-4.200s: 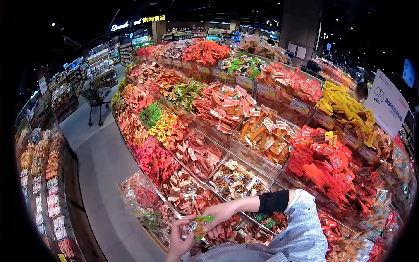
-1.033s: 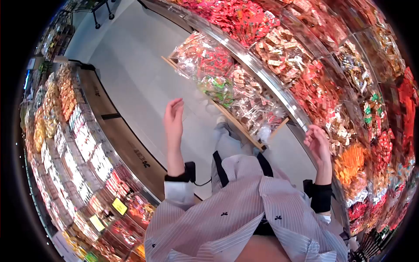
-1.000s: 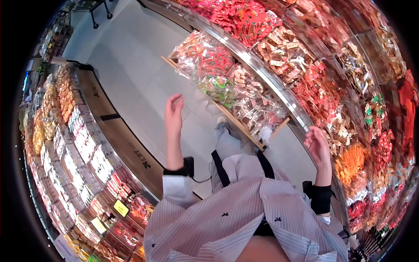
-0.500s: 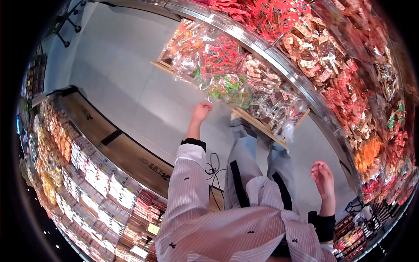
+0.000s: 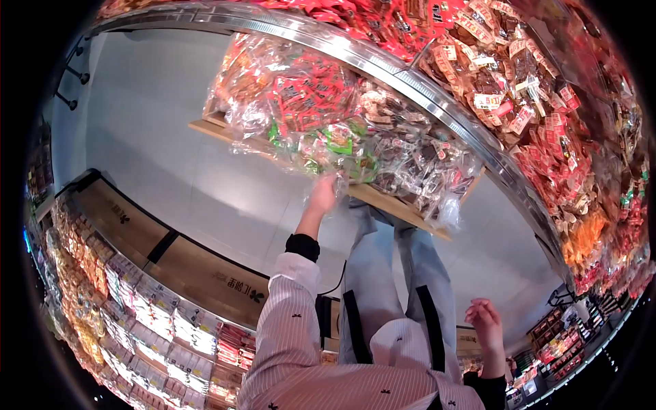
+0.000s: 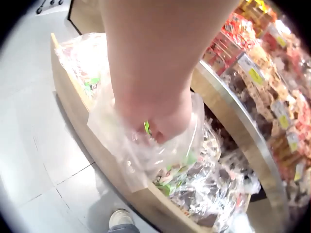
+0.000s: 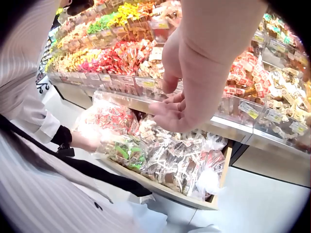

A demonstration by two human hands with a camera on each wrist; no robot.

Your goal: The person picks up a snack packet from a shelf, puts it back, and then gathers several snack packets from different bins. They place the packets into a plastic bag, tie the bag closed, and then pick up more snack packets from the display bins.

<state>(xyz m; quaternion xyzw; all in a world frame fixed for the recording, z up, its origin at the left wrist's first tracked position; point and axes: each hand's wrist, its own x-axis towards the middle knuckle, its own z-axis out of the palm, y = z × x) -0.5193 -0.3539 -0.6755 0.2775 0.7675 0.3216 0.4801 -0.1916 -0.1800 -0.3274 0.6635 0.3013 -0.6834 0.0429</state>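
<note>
In the head view the left hand (image 5: 324,193) is at the near edge of a wooden drawer (image 5: 393,205), its curled fingers gripping a clear plastic bag (image 5: 307,154) with green packets. Thin plastic surrounds that hand (image 6: 158,121) in the left wrist view, and the fingertips are partly hidden. The right hand (image 5: 486,331) hangs apart from the drawer, fingers loosely bent and holding nothing. Bags of red packets (image 5: 311,96) and brown-and-white packets (image 5: 424,160) lie beside the green ones.
Above the drawer runs the curved metal edge (image 5: 410,78) of a counter heaped with wrapped snacks. Another lit shelf (image 5: 157,321) stands at the lower left, across grey floor (image 5: 150,123). Cart wheels (image 5: 82,77) show at the upper left. The person's legs (image 5: 372,266) are close to the drawer.
The left hand has moved forward to the drawer's bags and taken hold of plastic. The right hand has lowered and stays loose. The view has shifted, bringing the drawer nearer.
</note>
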